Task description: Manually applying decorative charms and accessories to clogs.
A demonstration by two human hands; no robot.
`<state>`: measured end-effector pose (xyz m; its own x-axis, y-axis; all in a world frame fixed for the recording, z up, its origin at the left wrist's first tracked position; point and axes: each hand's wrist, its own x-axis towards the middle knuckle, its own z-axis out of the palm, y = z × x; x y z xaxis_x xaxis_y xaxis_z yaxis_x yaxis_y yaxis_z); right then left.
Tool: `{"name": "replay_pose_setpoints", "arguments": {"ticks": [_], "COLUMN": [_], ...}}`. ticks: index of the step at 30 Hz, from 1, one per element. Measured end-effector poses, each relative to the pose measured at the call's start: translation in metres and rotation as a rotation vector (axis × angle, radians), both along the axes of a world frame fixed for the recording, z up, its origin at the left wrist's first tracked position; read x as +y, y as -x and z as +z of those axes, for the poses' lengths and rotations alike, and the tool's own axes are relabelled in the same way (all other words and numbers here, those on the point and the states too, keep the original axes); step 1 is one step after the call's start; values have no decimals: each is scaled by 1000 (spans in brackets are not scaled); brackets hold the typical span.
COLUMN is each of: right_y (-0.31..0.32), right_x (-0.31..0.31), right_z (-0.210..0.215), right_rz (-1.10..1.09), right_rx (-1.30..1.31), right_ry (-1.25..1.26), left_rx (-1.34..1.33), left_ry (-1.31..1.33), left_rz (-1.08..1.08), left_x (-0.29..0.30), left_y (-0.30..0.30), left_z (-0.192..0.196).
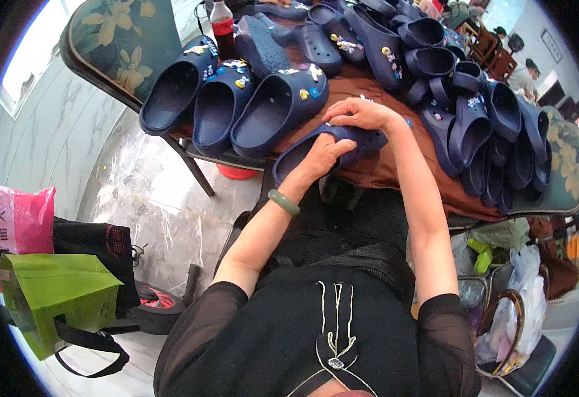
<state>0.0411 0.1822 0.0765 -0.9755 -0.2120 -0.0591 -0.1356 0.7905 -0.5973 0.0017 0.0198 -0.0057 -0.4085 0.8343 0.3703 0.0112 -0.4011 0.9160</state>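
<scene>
At the far left a pink plastic bag (16, 218) stands on the marble floor (163, 212), with a green shopping bag (51, 291) just below it and a black bag (97, 245) tucked between them and the person's knee. Further in, three finished navy clogs (226, 99) lie side by side with their openings facing the person, small coloured charms dotted on their toes, resting near the edge of a chair with a floral cushion (120, 40); a red-capped drink bottle (222, 26) stands upright behind them. At the middle, the left hand (322, 155), a green bangle (283, 202) on its wrist, has its fingers wrapped around the side of a single navy clog (332, 142), which lies on the brown cloth of the tabletop (375, 169) right at the near edge, in front of the person's lap. The right hand (362, 114) rests on the top of the same clog, its fingers bent and pinched close together against the upper; whether they grip a small charm there cannot be told. To the right, a heap of more navy clogs (481, 126) is piled across the cloth, several overlapping. Below that, at the far right, clear plastic bags (521, 298) and a brown-handled bag (501, 331) sit on the floor beside the person's leg.
</scene>
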Motion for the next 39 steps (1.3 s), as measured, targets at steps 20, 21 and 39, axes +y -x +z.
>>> {"name": "replay_pose_setpoints", "arguments": {"ticks": [20,21,39], "right_y": [-18,-17,7], "right_x": [-23,-22,-16], "right_z": [-33,-34,-32], "right_rz": [-409,-395,-622], "right_rx": [361,364,92], "right_ry": [178,148,-129], "left_rx": [9,19,-108], "left_ry": [119,141,136], "left_rz": [-51,-56,32], "left_x": [7,6,10], "left_y": [13,12,12], "left_z": [-5,-3,-2]}}
